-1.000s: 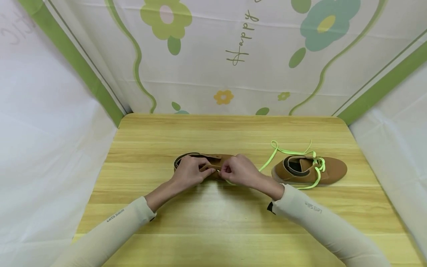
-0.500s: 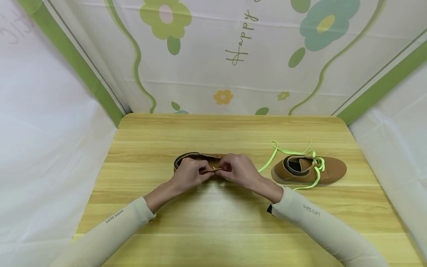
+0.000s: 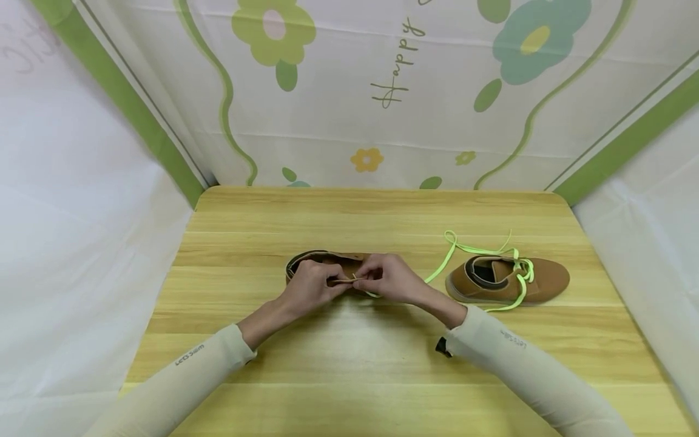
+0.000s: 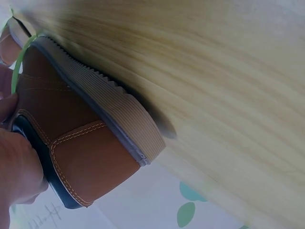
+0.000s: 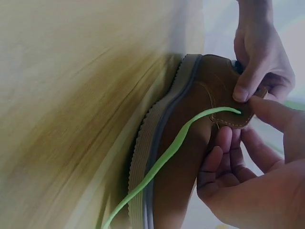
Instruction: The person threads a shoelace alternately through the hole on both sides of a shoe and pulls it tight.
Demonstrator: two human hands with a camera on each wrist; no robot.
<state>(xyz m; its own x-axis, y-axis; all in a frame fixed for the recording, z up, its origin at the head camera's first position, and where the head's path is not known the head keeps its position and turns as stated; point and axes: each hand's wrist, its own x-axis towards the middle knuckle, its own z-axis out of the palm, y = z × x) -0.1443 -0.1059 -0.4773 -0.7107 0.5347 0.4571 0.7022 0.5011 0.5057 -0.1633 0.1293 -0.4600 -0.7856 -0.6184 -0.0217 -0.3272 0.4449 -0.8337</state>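
A brown lace-up shoe (image 3: 349, 262) with a dark-lined collar lies under both hands, toe to the right. My left hand (image 3: 312, 282) pinches its near eyelet flap (image 5: 233, 114), thumb on the outer face. In the right wrist view, a neon-green shoelace (image 5: 178, 143) runs over the side of the shoe and into a hole in that flap. My right hand (image 3: 394, 278) pinches at the flap's edge, thumb and fingers on either side of it. A short lace tip (image 3: 354, 276) shows there in the head view; the fingertips partly hide it.
To the right, a second brown shoe (image 3: 546, 280) stands on the wooden table (image 3: 349, 388), green lace (image 3: 526, 267) threaded through it. Another length of lace (image 3: 443, 262) loops across the tabletop between the shoes. A flower-printed white curtain (image 3: 327, 109) rises behind the table.
The right hand's thumb and fingertips have come together at the flap's edge beside the left fingers. A light lace tip now shows above the flap. The second shoe stays put.
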